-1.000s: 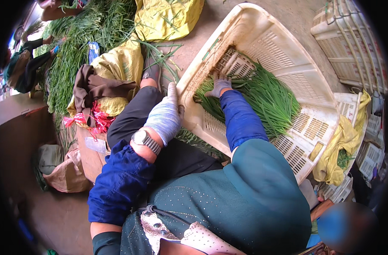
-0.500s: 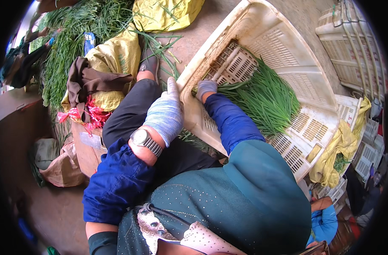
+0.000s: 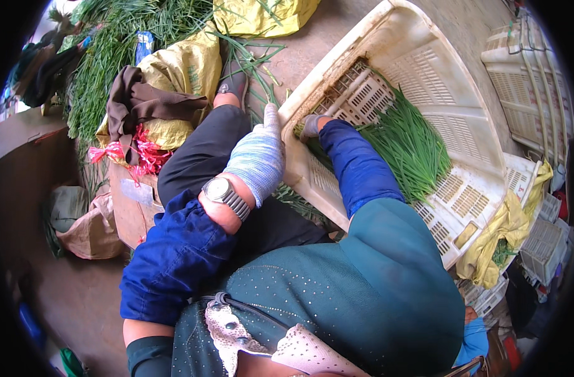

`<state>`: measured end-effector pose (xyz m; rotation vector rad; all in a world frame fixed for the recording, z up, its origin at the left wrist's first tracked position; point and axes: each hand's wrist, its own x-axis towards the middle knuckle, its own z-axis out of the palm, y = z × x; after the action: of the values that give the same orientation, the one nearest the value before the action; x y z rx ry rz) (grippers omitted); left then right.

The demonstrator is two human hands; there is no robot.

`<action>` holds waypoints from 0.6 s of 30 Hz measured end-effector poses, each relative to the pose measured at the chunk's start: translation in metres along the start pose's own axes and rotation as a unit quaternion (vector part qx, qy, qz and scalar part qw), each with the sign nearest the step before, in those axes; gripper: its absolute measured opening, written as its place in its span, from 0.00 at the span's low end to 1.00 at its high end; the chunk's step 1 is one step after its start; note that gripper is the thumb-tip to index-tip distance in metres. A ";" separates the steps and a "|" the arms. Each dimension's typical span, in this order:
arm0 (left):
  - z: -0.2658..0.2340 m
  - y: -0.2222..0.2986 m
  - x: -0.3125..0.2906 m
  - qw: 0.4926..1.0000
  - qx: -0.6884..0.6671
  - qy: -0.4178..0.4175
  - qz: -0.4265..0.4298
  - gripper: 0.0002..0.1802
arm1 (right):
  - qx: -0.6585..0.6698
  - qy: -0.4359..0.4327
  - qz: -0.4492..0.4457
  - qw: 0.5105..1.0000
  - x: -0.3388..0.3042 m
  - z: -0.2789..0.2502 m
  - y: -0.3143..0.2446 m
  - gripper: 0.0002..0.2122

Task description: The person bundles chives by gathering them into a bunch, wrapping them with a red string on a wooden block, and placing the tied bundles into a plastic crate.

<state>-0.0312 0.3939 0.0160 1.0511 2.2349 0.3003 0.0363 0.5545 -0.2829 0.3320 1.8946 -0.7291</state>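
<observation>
A bunch of long green chives (image 3: pixel 416 147) lies inside a white slotted plastic crate (image 3: pixel 475 119), leaf tips toward the crate's lower right. My right hand (image 3: pixel 311 125), in a light glove, reaches into the crate at its left wall. It is closed around the stem ends of chives, a bit of green showing beside it; its fingertips are hidden. Next to the crate's left rim is my left hand (image 3: pixel 259 157), in a blue-white knit glove under a wristwatch (image 3: pixel 218 189). One finger stretches up along the rim; the other fingers are mostly out of sight, with nothing visible in them.
A large heap of loose greens (image 3: pixel 102 94) fills the upper left, beside yellow woven sacks (image 3: pixel 186 66) and a brown cloth (image 3: pixel 133 103). More stacked white crates (image 3: pixel 529 88) stand at the right. A yellow bag (image 3: pixel 488 251) hangs by the crate's lower right corner.
The whole scene has shifted slightly to the right in view. My right hand has sunk a little lower against the crate's left wall. My left hand stays beside the rim.
</observation>
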 end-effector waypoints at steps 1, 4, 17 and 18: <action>0.000 0.001 0.001 1.000 0.003 0.001 -0.001 0.34 | 0.002 0.004 -0.003 1.000 0.000 -0.001 0.001 0.35; -0.002 0.001 -0.001 1.000 0.001 -0.003 -0.002 0.34 | 0.012 0.023 -0.006 1.000 -0.013 -0.004 -0.001 0.36; 0.033 -0.046 0.012 0.993 -0.062 0.068 0.069 0.26 | 0.036 0.106 -0.141 0.984 -0.018 0.021 0.013 0.31; 0.033 -0.041 0.012 0.992 -0.085 0.066 0.060 0.24 | 0.050 0.119 -0.138 0.982 -0.030 0.022 0.013 0.36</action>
<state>-0.0408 0.3740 -0.0338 1.1023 2.2207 0.6172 0.0718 0.5537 -0.2661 0.2287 2.1609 -1.0105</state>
